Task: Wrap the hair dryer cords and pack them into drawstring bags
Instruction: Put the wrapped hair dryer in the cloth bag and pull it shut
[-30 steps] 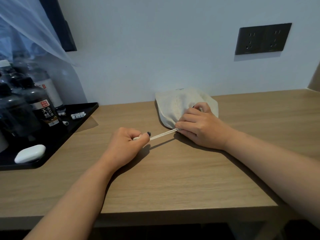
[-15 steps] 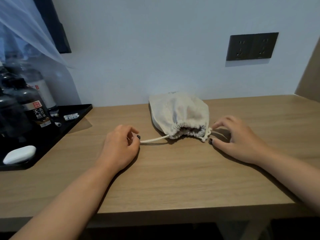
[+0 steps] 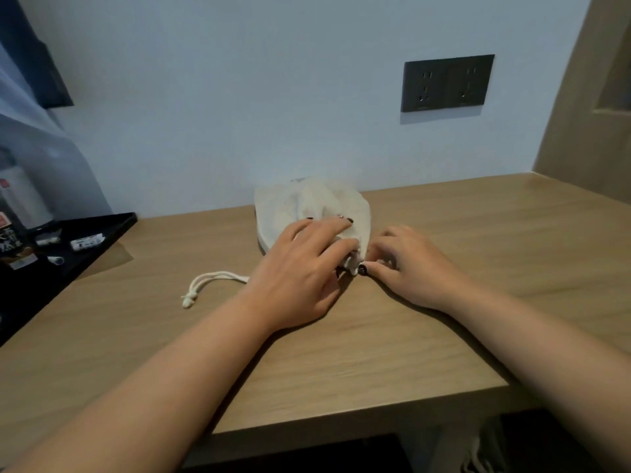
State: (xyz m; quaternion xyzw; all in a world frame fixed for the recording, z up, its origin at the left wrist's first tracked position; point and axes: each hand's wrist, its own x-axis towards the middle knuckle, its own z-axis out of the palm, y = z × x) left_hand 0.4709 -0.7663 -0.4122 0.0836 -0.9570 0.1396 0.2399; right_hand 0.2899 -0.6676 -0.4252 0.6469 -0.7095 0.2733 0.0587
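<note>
Drawstring bag (image 3: 290,206) mouth hidden under left hand (image 3: 300,268)

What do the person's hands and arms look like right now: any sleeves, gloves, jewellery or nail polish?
Both forearms are bare to the frame edge: no sleeves, gloves or watch in view. The left hand has dark, near-black polish on its nails and what looks like a small ring on one finger. The right hand shows the same dark polish on its thumbnail.

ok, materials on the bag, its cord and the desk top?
Bag: looks like matte off-white woven cloth, soft folds, likely cotton or canvas. Cord: white twisted rope, knotted end. Desk top: light wood grain, low sheen; laminate or veneer, cannot tell which.
</note>
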